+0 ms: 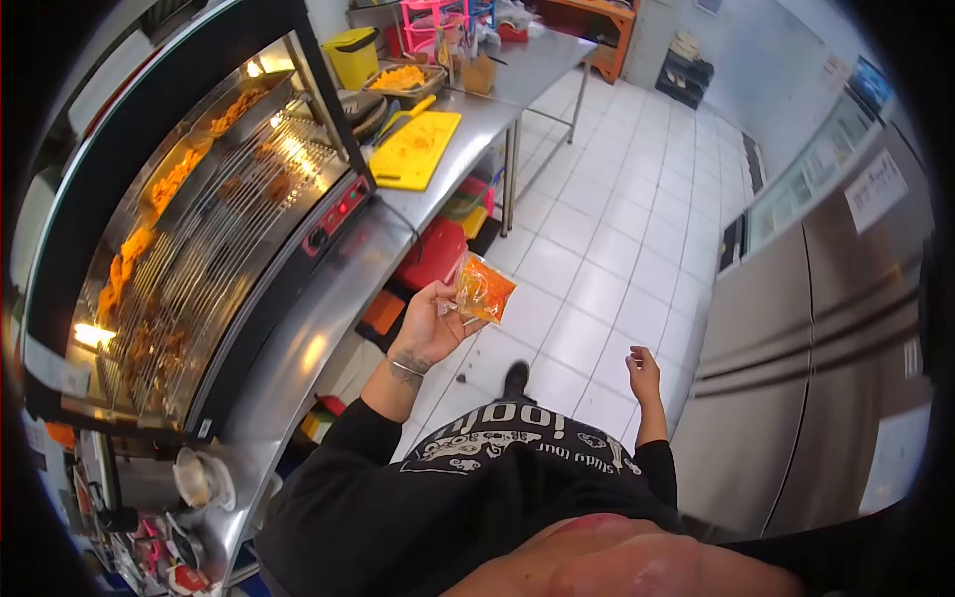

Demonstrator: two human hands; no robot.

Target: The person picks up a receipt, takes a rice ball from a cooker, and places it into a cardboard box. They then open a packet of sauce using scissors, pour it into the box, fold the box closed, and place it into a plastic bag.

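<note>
A small clear plastic packet (484,291) with orange-red contents is held in my left hand (435,323), its fingers and thumb around the packet's left edge. The packet hangs over the white tiled floor, to the right of the steel counter. My right hand (644,370) is lower and to the right, above the floor, apart from the packet. Its fingers are loosely curled and apart, with nothing seen in them.
A glass warming cabinet (343,208) with fried food stands on the steel counter (284,373) at left. Beyond it lie a yellow cutting board (418,149) and a food tray (406,80). Steel fridge doors (761,368) stand at right.
</note>
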